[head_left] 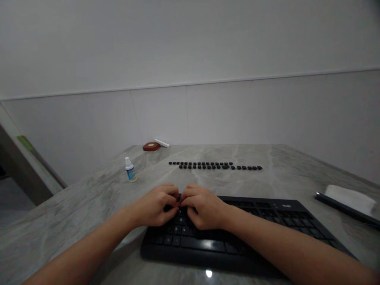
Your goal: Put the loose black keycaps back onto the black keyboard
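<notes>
A black keyboard [202, 244] lies on the marbled grey table, slightly angled. Over its upper left part, my left hand [158, 204] and my right hand [202, 206] meet, fingertips touching or nearly so. Both are closed in a pinch. Whatever sits between the fingers, if anything, is hidden or too small to make out. My hands cover the keys just beneath them. Beyond the keyboard, black keycaps are laid out in two lines, a back row [200, 163] and a front row [199, 167].
A small white spray bottle [131, 170] stands left of the keycaps. At the far left corner are a reddish-brown case [151, 147] and a white flat object [162, 143]. On the right lie a dark long object [344, 206] and white cloth or tissue [350, 198].
</notes>
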The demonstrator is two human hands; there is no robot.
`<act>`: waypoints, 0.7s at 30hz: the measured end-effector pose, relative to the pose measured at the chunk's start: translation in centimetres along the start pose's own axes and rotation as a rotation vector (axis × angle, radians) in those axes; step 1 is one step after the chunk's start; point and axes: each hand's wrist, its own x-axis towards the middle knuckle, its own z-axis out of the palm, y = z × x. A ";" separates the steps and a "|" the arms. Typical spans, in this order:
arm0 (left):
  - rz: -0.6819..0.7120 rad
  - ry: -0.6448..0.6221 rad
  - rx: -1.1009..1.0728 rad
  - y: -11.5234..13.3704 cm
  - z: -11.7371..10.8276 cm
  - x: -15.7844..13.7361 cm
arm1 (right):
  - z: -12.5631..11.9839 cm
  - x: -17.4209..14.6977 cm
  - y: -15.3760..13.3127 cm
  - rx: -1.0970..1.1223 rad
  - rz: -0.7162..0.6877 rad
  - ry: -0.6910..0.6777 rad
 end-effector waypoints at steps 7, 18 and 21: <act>-0.037 -0.060 0.106 0.5 -0.3 0.4 | 0.0 0.0 0.3 0.012 0.043 -0.068; -0.023 0.104 -0.114 -0.9 1.9 0.2 | -0.1 -0.2 0.4 0.039 0.061 -0.029; -0.121 0.194 -0.155 -1.4 2.6 0.0 | -0.3 -0.3 1.0 0.054 0.132 0.071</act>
